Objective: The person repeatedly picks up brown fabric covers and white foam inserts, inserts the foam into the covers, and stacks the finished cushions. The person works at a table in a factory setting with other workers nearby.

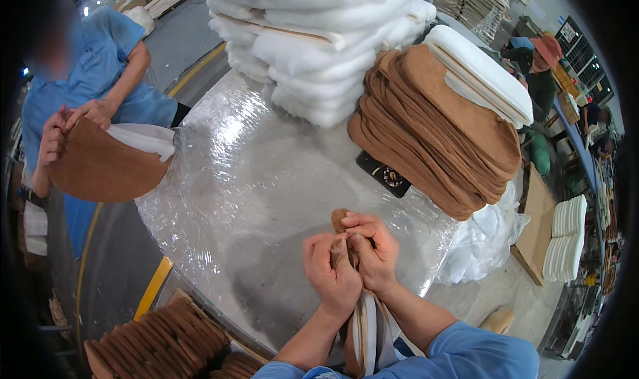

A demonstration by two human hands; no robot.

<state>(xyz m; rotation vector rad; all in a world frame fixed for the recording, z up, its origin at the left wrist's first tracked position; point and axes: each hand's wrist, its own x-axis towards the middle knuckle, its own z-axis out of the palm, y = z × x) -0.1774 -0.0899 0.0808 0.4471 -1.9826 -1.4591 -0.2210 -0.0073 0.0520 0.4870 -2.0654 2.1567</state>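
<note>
Both hands meet just above the near edge of the counter. The left hand and the right hand have their fingers closed tight, thumbs side by side, pinching the brown cover. One end of it pokes out just beyond the fingers; the rest hangs below them between the forearms, beside a pale layer. The grip hides exactly which edges are pinched, so I can't be sure of them.

The cover looks light, soft and floppy, with a suede-like face that should not slip much; it probably bends easily and is hard to break. The rim seems the best place to hold it, fingertips close together so that the layers don't slide apart.

Ahead and right of the fingers are a black flat box and a brown stack; farther ahead rises white padding.
</note>
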